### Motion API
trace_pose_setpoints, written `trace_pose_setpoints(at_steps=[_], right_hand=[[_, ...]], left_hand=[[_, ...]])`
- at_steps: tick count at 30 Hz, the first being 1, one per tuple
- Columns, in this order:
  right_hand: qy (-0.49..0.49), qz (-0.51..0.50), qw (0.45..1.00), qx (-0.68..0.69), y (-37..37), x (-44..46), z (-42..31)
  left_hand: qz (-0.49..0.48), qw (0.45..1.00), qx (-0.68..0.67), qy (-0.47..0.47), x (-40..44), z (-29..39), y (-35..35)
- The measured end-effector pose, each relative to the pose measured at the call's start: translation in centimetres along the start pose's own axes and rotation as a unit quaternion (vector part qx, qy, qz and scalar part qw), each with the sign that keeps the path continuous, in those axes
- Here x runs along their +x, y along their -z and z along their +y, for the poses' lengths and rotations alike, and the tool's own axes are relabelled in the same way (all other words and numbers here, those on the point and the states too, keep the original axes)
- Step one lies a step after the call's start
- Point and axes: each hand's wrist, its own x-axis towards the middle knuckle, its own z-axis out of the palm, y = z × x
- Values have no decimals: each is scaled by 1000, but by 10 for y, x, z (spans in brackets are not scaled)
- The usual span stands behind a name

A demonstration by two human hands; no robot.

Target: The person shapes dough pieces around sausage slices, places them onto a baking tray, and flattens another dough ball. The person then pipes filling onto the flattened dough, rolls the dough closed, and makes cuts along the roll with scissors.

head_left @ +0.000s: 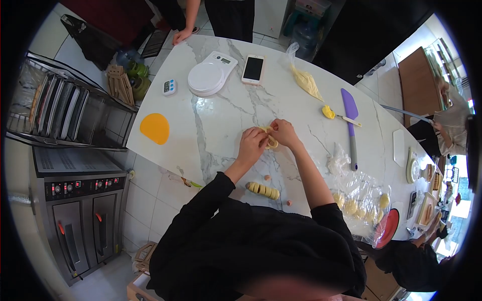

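Note:
My left hand (253,142) and my right hand (283,133) meet over the middle of the marble table. Between their fingertips they pinch a pale yellow strip of dough (271,143), which curls in a loop; the fingers partly cover it. Closer to my body lies a dough roll (263,190) marked by crosswise grooves, with a darker tip at its left end. Two small pinkish-brown pieces, one of them a small piece (267,177) above the roll and the other (289,203) to its right, rest on the marble.
Around the table (226,113) lie a yellow scraper (154,129), timer (169,87), scale (207,78), phone (253,69), piping bag (306,84) and purple spatula (349,104). Dough balls (351,206) sit under plastic at right. Other people stand nearby; one hand (182,36) touches the far edge.

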Motion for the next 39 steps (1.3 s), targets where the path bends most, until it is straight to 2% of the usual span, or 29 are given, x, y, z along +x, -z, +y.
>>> trace_pose_setpoints(at_steps=[2,5,8,11,14,16,17,19,22,23,26,29,32,34,36,37,39], right_hand=[[31,13,999,25,-3,0,0],[-24,8,988,151,-5,4,5],[-69,14,982,174,1,7,3],[-8,77,987,138,-9,6,8],[27,166,985,40,-10,-1,10],[-16,180,983,-3,-19,-6,21],[-23,152,988,-33,-20,-13,21],[-10,109,993,-43,-18,-17,11],[24,83,996,-36,-17,-32,3],[27,81,996,-40,-18,-35,4],[-11,60,998,33,-20,-35,4],[-105,15,975,197,-12,-20,19],[-124,3,959,256,0,-14,18],[-99,18,972,211,1,-8,18],[-61,44,981,181,-5,1,28],[-62,57,989,120,-7,4,33],[-33,86,995,34,-6,-3,28]], left_hand=[[30,999,0,-15,-4,0,-1],[-21,999,-21,-12,-9,-4,-4],[-71,988,121,-70,-7,-4,-5],[-108,963,229,-94,-8,-2,-8],[-113,963,220,-107,-8,-3,-5],[-134,966,198,-96,-10,-4,-6],[-138,967,194,-86,-12,-4,-5],[-46,973,200,-102,-9,4,0],[-93,994,41,-48,-16,-1,-2],[-84,993,49,-62,-18,-2,-2],[-71,991,57,-98,-23,-2,-1],[-67,987,60,-133,-24,-8,-4],[-86,978,106,-156,-27,2,2],[-138,971,143,-137,-31,7,2],[-104,974,139,-146,-34,8,0],[-91,975,131,-155,-30,6,-4],[-97,957,204,-183,-30,1,-15]])
